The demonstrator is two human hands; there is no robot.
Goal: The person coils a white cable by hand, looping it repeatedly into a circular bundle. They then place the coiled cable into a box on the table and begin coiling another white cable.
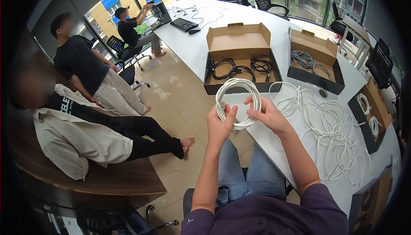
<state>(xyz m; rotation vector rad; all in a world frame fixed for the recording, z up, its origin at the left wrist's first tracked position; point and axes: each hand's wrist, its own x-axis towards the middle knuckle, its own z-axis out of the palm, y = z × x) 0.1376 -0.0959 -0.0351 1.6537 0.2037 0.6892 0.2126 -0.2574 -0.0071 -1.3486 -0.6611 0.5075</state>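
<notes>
A white cable (238, 82), wound into a round coil, is held up between both hands above the table's near edge. My left hand (221, 123) grips the coil's left side, thumb on the inside and a small connector showing near the fingertips. On the coil's right side my right hand (270, 115) is closed round the strands, its thumb across them. Loose white cables (323, 124) lie tangled on the white table to the right of my right hand. Just beyond the coil stands an open box (239, 88) with several black cables in it.
An open box of grey cables (319, 66) stands at the back right; another with white coils (367, 115) is farther right. A keyboard (184, 24) and computer case (161, 13) are on the far table. Three people are at the left, near a brown wooden desk (141, 175).
</notes>
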